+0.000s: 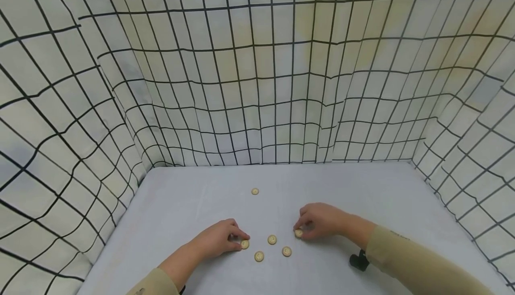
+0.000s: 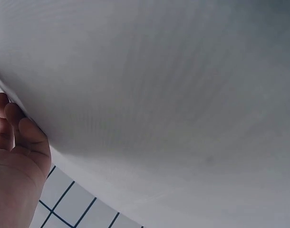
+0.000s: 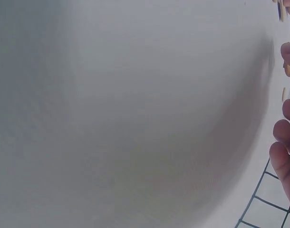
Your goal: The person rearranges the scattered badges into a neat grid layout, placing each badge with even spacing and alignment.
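Observation:
My left hand [image 1: 217,240] has thumb and forefinger around the edges of a small round pale wooden button [image 1: 244,244] on the white cloth. On the right, my right hand [image 1: 323,220] pinches a similar button [image 1: 298,233] between thumb and forefinger, low over the cloth. Between the hands lie three more buttons: one at the front [image 1: 259,256], one farther back [image 1: 272,239] and one toward the right [image 1: 286,251]. The left wrist view shows curled fingers [image 2: 33,135] at the cloth, their button hidden. In the right wrist view, fingertips [image 3: 284,130] appear at the edge.
Another button [image 1: 255,191] lies alone farther back on the white-covered table [image 1: 193,187]. White fabric walls with a black grid [image 1: 261,85] stand at the back and both sides. A small black object [image 1: 359,260] is beside the right forearm.

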Available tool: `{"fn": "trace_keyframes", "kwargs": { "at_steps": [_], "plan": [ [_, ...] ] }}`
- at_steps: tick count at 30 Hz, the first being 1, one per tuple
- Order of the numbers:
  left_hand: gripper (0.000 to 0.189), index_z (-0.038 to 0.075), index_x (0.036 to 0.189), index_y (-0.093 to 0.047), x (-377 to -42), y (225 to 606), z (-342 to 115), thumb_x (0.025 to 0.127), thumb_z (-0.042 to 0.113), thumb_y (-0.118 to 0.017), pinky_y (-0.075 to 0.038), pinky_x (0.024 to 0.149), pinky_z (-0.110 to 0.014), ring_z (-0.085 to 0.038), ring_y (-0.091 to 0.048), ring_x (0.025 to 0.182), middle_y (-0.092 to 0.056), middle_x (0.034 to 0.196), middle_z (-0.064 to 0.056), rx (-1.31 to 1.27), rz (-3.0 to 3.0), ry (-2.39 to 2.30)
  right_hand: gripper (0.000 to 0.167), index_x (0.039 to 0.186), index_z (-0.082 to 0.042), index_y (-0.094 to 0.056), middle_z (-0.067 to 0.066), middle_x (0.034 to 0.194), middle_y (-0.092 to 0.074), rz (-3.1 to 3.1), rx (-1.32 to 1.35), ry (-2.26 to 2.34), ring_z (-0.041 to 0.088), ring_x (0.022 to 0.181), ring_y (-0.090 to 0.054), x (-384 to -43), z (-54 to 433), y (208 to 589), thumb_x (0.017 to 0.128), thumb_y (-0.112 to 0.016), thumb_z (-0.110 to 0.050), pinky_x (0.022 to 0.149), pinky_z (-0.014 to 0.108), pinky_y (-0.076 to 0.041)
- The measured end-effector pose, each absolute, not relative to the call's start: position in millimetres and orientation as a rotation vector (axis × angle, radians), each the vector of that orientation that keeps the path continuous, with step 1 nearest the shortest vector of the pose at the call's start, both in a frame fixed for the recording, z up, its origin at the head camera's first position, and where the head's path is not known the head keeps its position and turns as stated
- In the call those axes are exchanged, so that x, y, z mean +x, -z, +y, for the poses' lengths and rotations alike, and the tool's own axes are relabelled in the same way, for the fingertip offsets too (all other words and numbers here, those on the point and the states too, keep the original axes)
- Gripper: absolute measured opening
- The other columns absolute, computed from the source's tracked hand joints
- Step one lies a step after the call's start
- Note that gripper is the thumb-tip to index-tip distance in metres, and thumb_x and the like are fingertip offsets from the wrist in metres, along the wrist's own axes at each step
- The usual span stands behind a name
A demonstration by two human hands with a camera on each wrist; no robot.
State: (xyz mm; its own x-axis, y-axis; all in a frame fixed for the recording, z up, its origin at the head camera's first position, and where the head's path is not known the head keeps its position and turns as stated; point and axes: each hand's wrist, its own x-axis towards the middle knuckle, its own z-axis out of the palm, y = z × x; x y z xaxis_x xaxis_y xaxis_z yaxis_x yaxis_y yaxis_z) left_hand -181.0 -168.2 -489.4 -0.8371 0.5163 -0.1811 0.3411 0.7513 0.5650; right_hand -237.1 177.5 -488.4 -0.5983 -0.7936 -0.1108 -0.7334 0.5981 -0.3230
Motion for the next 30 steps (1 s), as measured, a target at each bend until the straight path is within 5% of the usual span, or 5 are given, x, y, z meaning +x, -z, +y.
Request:
{"fn": "trace_keyframes", "kwargs": {
  "at_steps": [30],
  "plan": [
    [0.028,0.025,0.11,-0.078,-183.9,491.7,-171.3,0.083,0.025,-0.081,-0.042,0.068,-0.026,-0.005,-0.046,0.075,-0.054,0.089,0.013,0.669,2.616,-0.745,0.024,0.111,-0.026,-0.077,-0.014,0.079,-0.054,2.715,-1.033,0.431,0.008,0.075,-0.05,-286.5,151.7,486.6,0.087,-0.076,-0.031,0.069,0.027,-0.044]
  ]
}}
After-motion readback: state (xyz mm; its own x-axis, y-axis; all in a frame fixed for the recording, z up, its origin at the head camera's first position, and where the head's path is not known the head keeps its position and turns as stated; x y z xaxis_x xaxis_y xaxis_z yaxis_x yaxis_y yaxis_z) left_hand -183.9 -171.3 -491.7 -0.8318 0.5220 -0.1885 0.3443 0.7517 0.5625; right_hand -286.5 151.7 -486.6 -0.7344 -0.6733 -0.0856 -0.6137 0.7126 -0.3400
